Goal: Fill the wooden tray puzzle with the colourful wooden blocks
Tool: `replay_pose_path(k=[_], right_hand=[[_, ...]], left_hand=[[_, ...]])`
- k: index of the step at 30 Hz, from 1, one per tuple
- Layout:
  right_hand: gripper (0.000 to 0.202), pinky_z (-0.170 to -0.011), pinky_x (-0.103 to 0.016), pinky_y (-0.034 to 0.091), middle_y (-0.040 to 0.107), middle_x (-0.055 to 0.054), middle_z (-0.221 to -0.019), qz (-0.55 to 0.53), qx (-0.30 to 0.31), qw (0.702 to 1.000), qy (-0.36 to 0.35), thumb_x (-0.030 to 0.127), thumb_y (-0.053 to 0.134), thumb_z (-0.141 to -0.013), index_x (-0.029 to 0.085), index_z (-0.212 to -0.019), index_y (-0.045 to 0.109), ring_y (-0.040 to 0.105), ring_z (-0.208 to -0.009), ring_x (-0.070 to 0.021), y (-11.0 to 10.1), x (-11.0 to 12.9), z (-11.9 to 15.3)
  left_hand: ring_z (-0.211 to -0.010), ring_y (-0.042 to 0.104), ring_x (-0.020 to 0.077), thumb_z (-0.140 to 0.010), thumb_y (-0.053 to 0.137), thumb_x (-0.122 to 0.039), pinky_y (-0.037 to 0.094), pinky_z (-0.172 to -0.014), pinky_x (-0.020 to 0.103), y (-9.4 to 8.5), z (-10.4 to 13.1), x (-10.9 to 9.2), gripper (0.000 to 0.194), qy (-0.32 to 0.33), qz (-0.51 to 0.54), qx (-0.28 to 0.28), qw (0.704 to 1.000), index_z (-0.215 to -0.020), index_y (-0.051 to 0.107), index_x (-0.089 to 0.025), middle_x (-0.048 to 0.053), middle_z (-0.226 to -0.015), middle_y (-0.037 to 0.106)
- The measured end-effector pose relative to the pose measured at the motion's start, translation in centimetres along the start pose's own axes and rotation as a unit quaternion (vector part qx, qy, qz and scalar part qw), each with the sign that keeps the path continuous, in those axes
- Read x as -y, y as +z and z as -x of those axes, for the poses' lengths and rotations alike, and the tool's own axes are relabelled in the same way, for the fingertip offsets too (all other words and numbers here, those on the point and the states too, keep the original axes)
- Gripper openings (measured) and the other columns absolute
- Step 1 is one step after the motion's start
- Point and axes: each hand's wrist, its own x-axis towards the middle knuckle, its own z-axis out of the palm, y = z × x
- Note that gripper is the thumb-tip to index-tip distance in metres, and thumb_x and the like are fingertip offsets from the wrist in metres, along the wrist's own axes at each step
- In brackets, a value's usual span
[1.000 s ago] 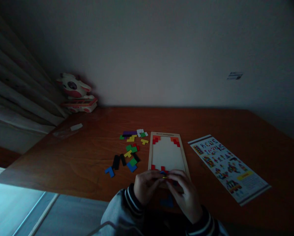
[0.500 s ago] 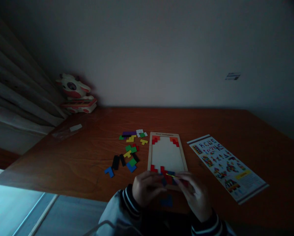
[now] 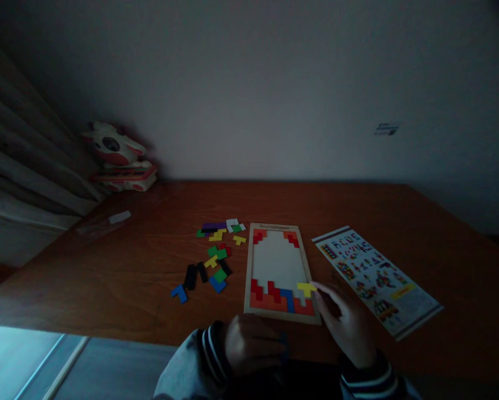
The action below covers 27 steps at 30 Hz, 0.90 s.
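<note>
My right hand (image 3: 345, 319) pinches one end of a yellow T-shaped puzzle piece (image 3: 305, 288) between thumb and finger. That piece is over the lower right of the wooden puzzle board (image 3: 246, 294), just above the laid pieces. Along the board's bottom lie red pieces (image 3: 273, 291), orange pieces and a blue piece (image 3: 290, 300); red and orange ones fill both top corners. In front of the board, at the table's near edge, my left hand (image 3: 253, 344) has its fingers curled on another blue piece (image 3: 284, 343), mostly hidden and dim.
Left of the board, loose pieces lie in a spread: green (image 3: 220, 275), black (image 3: 191, 276), blue (image 3: 180, 293), purple (image 3: 214, 226) and others. A printed pattern sheet (image 3: 378, 283) is on the right. A cow toy (image 3: 122, 158) stands at the back left, near a clear plastic bag (image 3: 101, 225).
My right hand has carried the yellow piece right, turning it flat over the board. My left hand has dropped from the board to the blue piece at the near edge.
</note>
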Motion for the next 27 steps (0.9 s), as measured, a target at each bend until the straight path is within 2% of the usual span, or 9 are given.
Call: replay_pose_path(k=[4, 9, 13, 15, 20, 23, 25, 27], right_hand=[[0.026, -0.078, -0.034, 0.061, 0.073, -0.009, -0.106, -0.019, 0.044, 0.999, 0.018, 0.038, 0.055, -0.093, 0.024, -0.11, 0.069, 0.071, -0.092, -0.0223, 0.0, 0.3, 0.0], [0.024, -0.077, -0.035, 0.06, 0.076, -0.007, -0.097, -0.021, 0.041, 0.999, 0.025, 0.042, 0.056, -0.092, 0.025, -0.099, 0.071, 0.072, -0.087, -0.0228, 0.4, 0.3, -0.3], [0.026, -0.072, -0.033, 0.06, 0.074, -0.006, -0.092, -0.012, 0.052, 0.998, 0.027, 0.043, 0.055, -0.093, 0.025, -0.104, 0.07, 0.071, -0.08, -0.0208, 0.6, 0.4, -0.6], [0.025, -0.073, -0.034, 0.059, 0.073, -0.007, -0.094, -0.01, 0.055, 0.998, 0.021, 0.041, 0.055, -0.093, 0.024, -0.104, 0.07, 0.07, -0.083, -0.0216, 0.8, 0.3, -0.6], [0.022, -0.077, -0.037, 0.059, 0.072, -0.007, -0.096, -0.001, 0.06, 0.998, 0.019, 0.039, 0.054, -0.094, 0.025, -0.101, 0.069, 0.069, -0.088, -0.023, 1.2, -0.1, -0.5], [0.023, -0.077, -0.038, 0.058, 0.069, -0.008, -0.1, 0.012, 0.058, 0.998, 0.01, 0.04, 0.056, -0.093, 0.024, -0.106, 0.068, 0.068, -0.089, -0.0234, 1.3, -0.1, -0.4], [0.024, -0.078, -0.038, 0.058, 0.066, -0.009, -0.103, 0.028, 0.053, 0.998, 0.002, 0.041, 0.058, -0.092, 0.025, -0.108, 0.067, 0.067, -0.091, -0.0235, 1.3, -0.1, -0.4], [0.025, -0.079, -0.039, 0.058, 0.063, -0.009, -0.106, 0.048, 0.044, 0.998, -0.005, 0.043, 0.059, -0.091, 0.026, -0.107, 0.068, 0.066, -0.093, -0.0239, 1.2, 0.0, -0.4]], left_hand=[[-0.08, 0.075, 0.0201, -0.093, 0.061, -0.035, 0.058, -0.079, 0.029, 0.2, 0.1, 0.1, 0.024, 0.009, 0.013, -0.01, 1.0, -0.112, 0.069, -0.023, 0.007, -0.097, 0.078], [-0.08, 0.074, 0.0193, -0.094, 0.059, -0.033, 0.058, -0.082, 0.029, 0.5, 0.5, 0.4, 0.024, 0.006, 0.036, -0.01, 0.999, -0.115, 0.069, -0.025, 0.007, -0.098, 0.077], [-0.086, 0.074, 0.0182, -0.093, 0.061, -0.031, 0.058, -0.083, 0.026, 0.4, 0.5, 0.6, 0.026, -0.016, 0.088, -0.018, 0.996, -0.118, 0.068, -0.026, 0.007, -0.099, 0.077], [-0.085, 0.074, 0.018, -0.093, 0.061, -0.032, 0.058, -0.08, 0.025, 0.2, 0.3, 0.5, 0.025, -0.024, 0.109, -0.043, 0.993, -0.115, 0.07, -0.025, 0.008, -0.097, 0.077], [-0.093, 0.073, 0.0178, -0.093, 0.063, -0.025, 0.059, -0.084, 0.025, -0.9, -0.4, 0.0, 0.021, -0.074, 0.143, -0.051, 0.986, -0.111, 0.072, -0.024, 0.008, -0.105, 0.076], [-0.091, 0.073, 0.018, -0.089, 0.068, -0.024, 0.06, -0.081, 0.024, -1.3, -0.5, 0.0, 0.02, -0.121, 0.124, -0.125, 0.977, -0.108, 0.074, -0.021, 0.009, -0.103, 0.075], [-0.087, 0.074, 0.0181, -0.087, 0.071, -0.026, 0.061, -0.077, 0.024, -1.3, -0.5, 0.4, 0.021, -0.182, 0.093, -0.182, 0.962, -0.107, 0.074, -0.021, 0.009, -0.099, 0.075], [-0.085, 0.073, 0.0191, -0.083, 0.075, -0.027, 0.062, -0.075, 0.026, -1.3, -0.5, 0.8, 0.024, -0.25, 0.062, -0.209, 0.943, -0.106, 0.074, -0.022, 0.007, -0.096, 0.075]])
